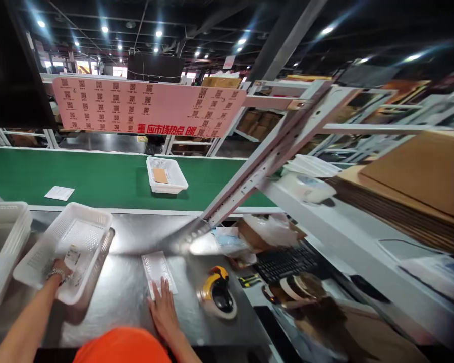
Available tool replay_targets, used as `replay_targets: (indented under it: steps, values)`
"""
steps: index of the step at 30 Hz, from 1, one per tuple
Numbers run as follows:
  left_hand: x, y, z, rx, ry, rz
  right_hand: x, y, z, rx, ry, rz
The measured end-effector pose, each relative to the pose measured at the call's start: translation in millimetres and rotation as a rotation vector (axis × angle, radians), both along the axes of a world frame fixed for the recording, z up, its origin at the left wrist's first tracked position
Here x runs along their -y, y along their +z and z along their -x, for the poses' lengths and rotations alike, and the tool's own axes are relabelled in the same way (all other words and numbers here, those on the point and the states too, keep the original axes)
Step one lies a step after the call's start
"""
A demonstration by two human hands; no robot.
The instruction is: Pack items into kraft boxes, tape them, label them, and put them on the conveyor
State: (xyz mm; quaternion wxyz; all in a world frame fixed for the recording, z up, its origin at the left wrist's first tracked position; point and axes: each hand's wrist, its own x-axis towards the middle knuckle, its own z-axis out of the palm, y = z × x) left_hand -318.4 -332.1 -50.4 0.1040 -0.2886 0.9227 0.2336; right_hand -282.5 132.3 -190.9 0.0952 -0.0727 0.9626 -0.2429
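Observation:
My left hand (61,270) reaches into a white perforated plastic basket (93,214) on the left of the steel table. Its fingers close at the lower end of a small clear packet with a printed label (73,255); blur hides the exact grip. My right hand (164,308) lies with fingers stretched out over the near end of a white bubble mailer (157,267), pressing it flat on the table. To the right of that hand sits a yellow and black tape dispenser (215,287) with a roll of clear tape.
Stacked white baskets (7,252) stand at far left. Beyond the table runs a green conveyor belt (109,176) bearing a white basket (168,187) and a white envelope (59,192). A slanting metal post (265,161), a keyboard (285,264) and a shelf of flat cardboard (412,186) occupy the right.

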Motion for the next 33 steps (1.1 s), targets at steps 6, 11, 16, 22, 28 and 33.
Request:
replay_targets:
  steps: [6, 11, 16, 22, 28, 33]
  values:
    - [-31.0, 25.9, 5.2, -0.133, 0.168, -0.259, -0.1, 36.1, 15.1, 0.084, -0.169, 0.632]
    - [-130.5, 35.5, 11.1, -0.298, 0.130, -0.583, 20.6, 113.3, 25.1, 0.357, -0.310, 1.051]
    - [-237.1, 38.4, 3.8, -0.338, -0.047, -0.940, 23.2, 162.8, 22.6, 0.457, -0.355, 1.257]
    - [-291.5, 37.9, -4.3, -0.256, -0.133, -0.962, -9.1, 170.8, 15.9, 0.479, -0.367, 1.338]
    - [-323.2, 33.4, -6.0, -0.211, -0.142, -0.941, -36.9, 165.6, 11.9, 0.471, -0.368, 1.318]
    - [-346.9, 34.3, -9.4, -0.182, -0.096, -1.000, -58.3, 164.5, 11.6, 0.491, -0.360, 1.334]
